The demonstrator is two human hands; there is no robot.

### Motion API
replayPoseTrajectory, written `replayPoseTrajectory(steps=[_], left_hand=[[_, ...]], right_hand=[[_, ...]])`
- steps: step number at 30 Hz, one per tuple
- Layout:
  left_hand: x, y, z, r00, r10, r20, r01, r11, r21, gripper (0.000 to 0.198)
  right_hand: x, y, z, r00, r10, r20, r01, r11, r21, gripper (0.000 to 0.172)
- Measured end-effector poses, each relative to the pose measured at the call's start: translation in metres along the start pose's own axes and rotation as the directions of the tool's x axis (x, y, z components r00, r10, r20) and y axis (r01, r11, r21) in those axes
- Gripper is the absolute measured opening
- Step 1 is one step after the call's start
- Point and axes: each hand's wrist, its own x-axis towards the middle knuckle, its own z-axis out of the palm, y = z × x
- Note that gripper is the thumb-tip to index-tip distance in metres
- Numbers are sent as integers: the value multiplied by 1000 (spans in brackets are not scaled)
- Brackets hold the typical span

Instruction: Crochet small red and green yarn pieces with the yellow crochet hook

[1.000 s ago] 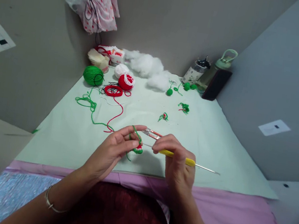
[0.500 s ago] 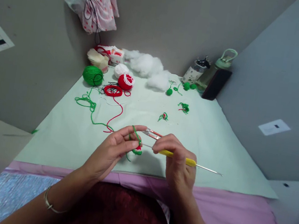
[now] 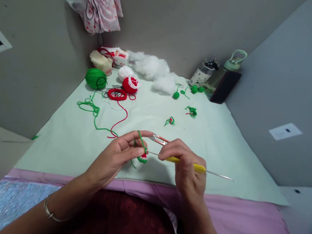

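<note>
Hook (image 3: pixel 199 168) edges right | left grip (image 3: pixel 112 156) pinches piece (image 3: pixel 141 160), right grip (image 3: pixel 189 178) pinches hook | over-pulling could slip yarn (image 3: pixel 142 139) loose

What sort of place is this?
Probably a small craft workspace, perhaps for crochet: there's a yellow-handled hook in use, a green yarn ball and fluffy white fibre.

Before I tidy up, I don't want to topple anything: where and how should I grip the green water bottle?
Probably best by the loop handle on top of the water bottle, coming from above: the loop stands up above its neighbours, while the dark slab hides part of the body in front and the patterned cup stands to the left.
</note>
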Motion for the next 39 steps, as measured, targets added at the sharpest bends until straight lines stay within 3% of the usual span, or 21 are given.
replayPoseTrajectory(steps=[6, 11, 15, 24, 29, 35, 37, 39], left_hand=[[1, 1, -7, 998, 18, 61, -26, 991, 128, 38], [0, 8, -10, 986, -35, 163, 3, 982, 190, 38], [0, 10, -10, 966, -71, 248, 44, 992, 116, 39], [-4, 9, -1, 975, -102, 197, 92, 994, 56, 89], [-5, 12, 0, 964, -171, 203, 167, 985, 33, 110], [-1, 8, -9, 906, -221, 361, 223, 974, 36, 117], [-1, 7, -8, 929, -191, 318, 199, 980, 6, 115], [-2, 7, -4, 977, -108, 186, 112, 994, -9, 111]], right_hand=[[2, -9, -5, 996, 40, 75, -33, 995, -93, 50], [2, -3, -7, 990, 72, 124, -81, 995, 64, 53], [0, 4, -1, 983, 140, 120, -162, 967, 198, 57], [-5, 8, 29, 955, 296, 27, -273, 838, 474, 53], [-7, 9, 31, 967, 255, 9, -221, 821, 526, 49], [-16, 8, 22, 986, 148, 76, -166, 875, 455, 47], [-18, 5, 19, 989, 117, 88, -143, 898, 416, 37], [-18, 3, 18, 994, 88, 71, -107, 942, 318, 22]])
